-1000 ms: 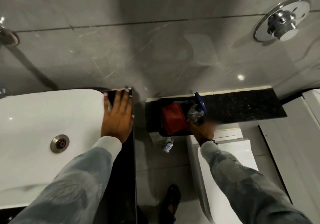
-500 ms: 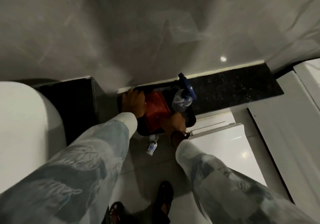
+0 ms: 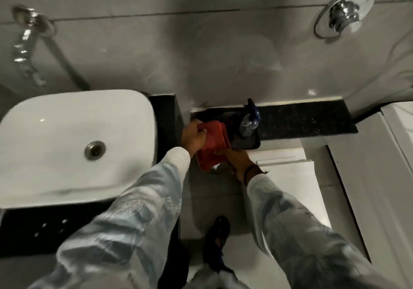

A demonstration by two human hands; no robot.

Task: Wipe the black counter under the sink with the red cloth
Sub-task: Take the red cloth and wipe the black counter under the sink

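Observation:
The red cloth (image 3: 212, 145) is partly lifted off a black tray (image 3: 250, 145) that sits on a low black ledge (image 3: 301, 121) against the wall. My left hand (image 3: 194, 137) is shut on the cloth's upper left edge. My right hand (image 3: 239, 161) grips its lower right edge. The black counter (image 3: 165, 109) lies under the white sink (image 3: 76, 147) at the left and shows as a dark strip beside the basin and below its front edge.
A clear spray bottle with a blue head (image 3: 249, 122) stands on the tray. A chrome tap (image 3: 24, 42) juts from the grey tiled wall, and a chrome flush button (image 3: 344, 13) sits at upper right. A white toilet (image 3: 290, 188) is below the ledge. My sandalled foot (image 3: 215, 239) is on the floor.
My left hand left the counter by the sink and took hold of the red cloth. My right hand shifted from the bottle to the cloth. The cloth is now raised off the tray.

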